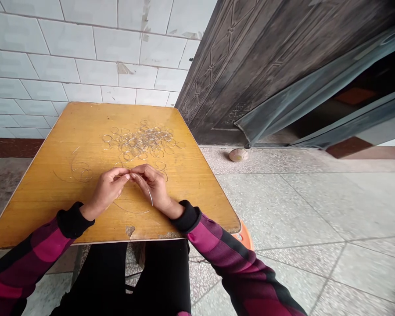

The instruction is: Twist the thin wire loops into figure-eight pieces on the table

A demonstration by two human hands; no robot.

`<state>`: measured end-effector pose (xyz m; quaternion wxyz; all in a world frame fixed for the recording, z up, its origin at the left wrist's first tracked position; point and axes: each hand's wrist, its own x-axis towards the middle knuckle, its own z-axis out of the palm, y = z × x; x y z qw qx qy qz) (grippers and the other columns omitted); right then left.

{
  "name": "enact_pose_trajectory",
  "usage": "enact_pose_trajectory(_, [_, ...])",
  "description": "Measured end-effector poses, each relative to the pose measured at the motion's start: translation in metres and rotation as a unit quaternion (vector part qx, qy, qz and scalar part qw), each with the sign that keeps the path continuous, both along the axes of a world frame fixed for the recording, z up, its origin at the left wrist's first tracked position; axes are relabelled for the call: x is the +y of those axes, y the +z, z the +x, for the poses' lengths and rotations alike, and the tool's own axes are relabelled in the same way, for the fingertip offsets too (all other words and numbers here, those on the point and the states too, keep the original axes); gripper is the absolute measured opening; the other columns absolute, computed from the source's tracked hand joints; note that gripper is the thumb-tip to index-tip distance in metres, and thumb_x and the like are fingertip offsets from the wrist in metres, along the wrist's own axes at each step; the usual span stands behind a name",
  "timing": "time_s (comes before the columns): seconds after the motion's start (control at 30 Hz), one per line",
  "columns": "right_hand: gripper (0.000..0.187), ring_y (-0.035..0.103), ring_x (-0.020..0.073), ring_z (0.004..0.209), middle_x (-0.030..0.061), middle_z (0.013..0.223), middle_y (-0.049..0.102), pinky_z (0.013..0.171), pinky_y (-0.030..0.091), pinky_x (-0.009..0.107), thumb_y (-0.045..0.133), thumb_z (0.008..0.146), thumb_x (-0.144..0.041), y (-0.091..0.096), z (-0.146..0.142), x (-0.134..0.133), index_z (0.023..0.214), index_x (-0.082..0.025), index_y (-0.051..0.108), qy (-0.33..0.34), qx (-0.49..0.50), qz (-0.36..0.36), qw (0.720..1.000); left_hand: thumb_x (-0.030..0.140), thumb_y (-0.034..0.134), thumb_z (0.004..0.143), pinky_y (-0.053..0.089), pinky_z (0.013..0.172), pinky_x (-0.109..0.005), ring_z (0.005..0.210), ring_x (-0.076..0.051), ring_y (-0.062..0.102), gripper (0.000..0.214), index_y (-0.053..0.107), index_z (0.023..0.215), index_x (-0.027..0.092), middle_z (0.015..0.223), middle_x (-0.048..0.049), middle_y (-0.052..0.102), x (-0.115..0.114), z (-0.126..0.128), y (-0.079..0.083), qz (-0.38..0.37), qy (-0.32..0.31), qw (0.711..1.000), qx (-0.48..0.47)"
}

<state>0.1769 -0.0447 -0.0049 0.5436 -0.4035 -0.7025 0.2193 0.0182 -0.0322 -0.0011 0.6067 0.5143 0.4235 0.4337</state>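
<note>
My left hand point(109, 188) and my right hand point(154, 186) meet fingertip to fingertip above the near half of the wooden table point(46, 193). Both pinch a thin metal wire point(150, 195), whose bright curved end sticks out past my right hand. The exact spot where the fingertips grip is hidden. Another long curved stretch of wire point(131, 211) shows below the hands; whether it is the same piece I cannot tell. Beyond my fingers lies a tangled heap of wire rings point(145, 139). A few loose wire pieces point(81, 171) rest left of the heap.
A white tiled wall point(85, 41) stands behind the table. To the right is a dark carved door point(224, 74) with a hanging curtain point(276, 105). A round stone-like object point(238, 155) sits on the floor by it. An orange stool point(245, 237) pokes out at the table's near right corner.
</note>
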Motion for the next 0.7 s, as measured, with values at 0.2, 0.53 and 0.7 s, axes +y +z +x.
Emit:
enact_pose_trajectory(0.2, [0.012, 0.063, 0.0174, 0.081, 0.0053, 0.086, 0.068, 0.077, 0.052, 0.035, 0.06, 0.089, -0.032, -0.002, -0.002, 0.001, 0.091, -0.023, 0.067, 0.015, 0.013, -0.009, 1.0, 0.031, 0.074, 0.069, 0.022, 0.037, -0.018, 0.04, -0.003, 0.034, 0.024, 0.069, 0.085, 0.014, 0.056, 0.0046, 0.049, 0.002, 0.002, 0.002, -0.035, 0.017, 0.997, -0.067])
enact_pose_trajectory(0.53, [0.013, 0.065, 0.0193, 0.091, 0.0055, 0.095, 0.07, 0.084, 0.053, 0.039, 0.06, 0.089, -0.025, -0.001, 0.001, 0.0, 0.097, -0.026, 0.07, 0.049, 0.017, 0.04, 0.998, 0.03, 0.077, 0.064, 0.025, 0.036, -0.017, 0.042, -0.005, 0.042, 0.022, 0.068, 0.077, 0.014, 0.055, 0.0032, 0.053, 0.001, 0.002, 0.011, -0.039, 0.023, 0.995, -0.088])
enact_pose_trajectory(0.7, [0.018, 0.064, 0.019, 0.094, 0.0055, 0.099, 0.07, 0.084, 0.053, 0.038, 0.059, 0.09, -0.02, 0.002, 0.003, -0.002, 0.101, -0.027, 0.07, 0.065, 0.009, 0.074, 0.995, 0.034, 0.075, 0.068, 0.027, 0.035, -0.017, 0.039, -0.006, 0.042, 0.022, 0.065, 0.074, 0.015, 0.047, 0.0045, 0.051, 0.001, 0.0, 0.011, -0.021, 0.001, 0.996, -0.083])
